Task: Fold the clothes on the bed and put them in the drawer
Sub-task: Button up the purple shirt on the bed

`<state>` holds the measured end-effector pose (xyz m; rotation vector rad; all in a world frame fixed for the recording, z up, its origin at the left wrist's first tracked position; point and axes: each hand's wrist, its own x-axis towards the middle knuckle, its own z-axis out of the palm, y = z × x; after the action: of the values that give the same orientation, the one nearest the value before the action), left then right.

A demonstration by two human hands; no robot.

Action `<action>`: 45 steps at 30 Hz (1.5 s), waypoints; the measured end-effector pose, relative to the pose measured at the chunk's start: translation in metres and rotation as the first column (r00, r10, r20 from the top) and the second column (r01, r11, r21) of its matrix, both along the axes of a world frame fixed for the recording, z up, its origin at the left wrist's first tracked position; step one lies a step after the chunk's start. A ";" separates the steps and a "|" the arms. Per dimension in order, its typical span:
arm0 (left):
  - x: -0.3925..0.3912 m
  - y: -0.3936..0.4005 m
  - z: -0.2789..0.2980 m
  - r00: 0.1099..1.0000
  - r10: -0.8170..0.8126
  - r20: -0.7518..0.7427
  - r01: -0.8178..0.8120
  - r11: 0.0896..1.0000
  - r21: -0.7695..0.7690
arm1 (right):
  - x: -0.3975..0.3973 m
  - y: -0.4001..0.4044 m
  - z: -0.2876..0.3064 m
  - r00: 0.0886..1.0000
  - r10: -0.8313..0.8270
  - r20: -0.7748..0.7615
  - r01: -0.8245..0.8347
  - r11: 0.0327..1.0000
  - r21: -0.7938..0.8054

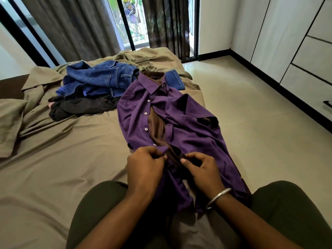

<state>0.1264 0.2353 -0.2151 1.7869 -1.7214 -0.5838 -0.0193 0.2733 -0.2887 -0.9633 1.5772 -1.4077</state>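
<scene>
A purple button-front shirt with a brown lining [181,123] is lying lengthwise on the bed's tan sheet [53,168]. At the shirt's lower front, the left hand [143,169] and right hand [201,171] are each pinching a placket edge. Beyond the shirt's collar, crumpled blue denim jeans [100,78] are lying heaped over a black garment [80,106].

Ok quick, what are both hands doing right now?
Left hand: closed, pinching the button edge of the purple shirt.
Right hand: closed, pinching the shirt's opposite front edge.
</scene>
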 end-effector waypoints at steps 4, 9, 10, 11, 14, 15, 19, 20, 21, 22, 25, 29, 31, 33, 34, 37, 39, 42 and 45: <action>-0.003 -0.002 -0.008 0.993 -0.061 -0.097 0.068 0.995 0.070 | -0.001 0.002 0.002 0.999 -0.043 -0.009 0.043 0.998 -0.037; -0.005 -0.011 -0.028 0.906 0.044 -0.422 0.164 0.881 0.444 | -0.001 0.001 -0.001 0.992 -0.087 -0.091 0.080 0.994 -0.073; -0.005 -0.012 -0.030 0.896 0.055 -0.442 0.179 0.865 0.470 | 0.000 0.001 -0.002 0.991 -0.077 -0.106 0.069 0.995 -0.074; -0.005 -0.012 -0.030 0.886 0.065 -0.459 0.187 0.856 0.482 | 0.001 0.002 -0.002 0.990 -0.071 -0.125 0.062 0.995 -0.077; -0.008 -0.012 -0.030 0.866 0.099 -0.490 0.187 0.845 0.501 | 0.006 0.004 -0.003 0.981 -0.053 -0.185 0.037 0.995 -0.088; -0.008 -0.011 -0.031 0.867 0.102 -0.488 0.184 0.844 0.504 | 0.007 0.006 -0.003 0.979 -0.044 -0.197 0.026 0.996 -0.091; -0.009 -0.012 -0.036 0.875 0.091 -0.476 0.182 0.848 0.497 | 0.010 0.009 -0.003 0.966 -0.043 -0.256 0.016 0.994 -0.107; -0.009 -0.012 -0.036 0.877 0.087 -0.473 0.187 0.845 0.502 | 0.011 0.010 -0.003 0.966 -0.044 -0.256 0.017 0.994 -0.108; -0.010 -0.011 -0.036 0.876 0.086 -0.474 0.193 0.838 0.510 | 0.011 0.010 -0.003 0.967 -0.045 -0.251 0.019 0.994 -0.105; -0.010 -0.011 -0.035 0.875 0.088 -0.476 0.199 0.831 0.519 | 0.010 0.010 -0.003 0.969 -0.046 -0.244 0.022 0.995 -0.100; -0.011 -0.010 -0.036 0.877 0.079 -0.474 0.213 0.821 0.530 | 0.009 0.010 -0.004 0.970 -0.043 -0.240 0.021 0.996 -0.092; -0.011 -0.011 -0.037 0.882 0.066 -0.467 0.219 0.820 0.529 | 0.011 0.011 -0.005 0.968 -0.048 -0.245 0.023 0.994 -0.106; -0.011 -0.011 -0.036 0.877 0.065 -0.476 0.233 0.810 0.538 | 0.011 0.011 -0.005 0.971 -0.041 -0.237 0.019 0.995 -0.096; -0.011 -0.010 -0.033 0.863 0.067 -0.500 0.255 0.797 0.547 | 0.010 0.010 -0.006 0.976 -0.014 -0.218 -0.003 0.997 -0.076; -0.011 -0.009 -0.032 0.858 0.066 -0.510 0.264 0.796 0.545 | 0.010 0.011 -0.007 0.977 -0.003 -0.214 -0.014 0.997 -0.076; -0.012 -0.008 -0.032 0.880 0.040 -0.473 0.246 0.814 0.526 | 0.012 0.013 -0.008 0.973 -0.030 -0.227 0.001 0.992 -0.126; -0.013 -0.009 -0.034 0.886 0.037 -0.462 0.241 0.814 0.528 | 0.013 0.013 -0.008 0.975 -0.049 -0.217 0.020 0.991 -0.134; -0.014 -0.009 -0.034 0.892 0.026 -0.452 0.249 0.806 0.537 | 0.011 0.012 -0.008 0.976 -0.053 -0.212 0.028 0.992 -0.120; -0.015 -0.009 -0.035 0.904 -0.006 -0.427 0.255 0.809 0.530 | 0.011 0.011 -0.010 0.973 -0.076 -0.220 0.051 0.992 -0.116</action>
<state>0.1116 0.2264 -0.2503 1.7433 -1.4638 -1.5677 -0.0081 0.2840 -0.2991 -1.1808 1.7219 -1.4853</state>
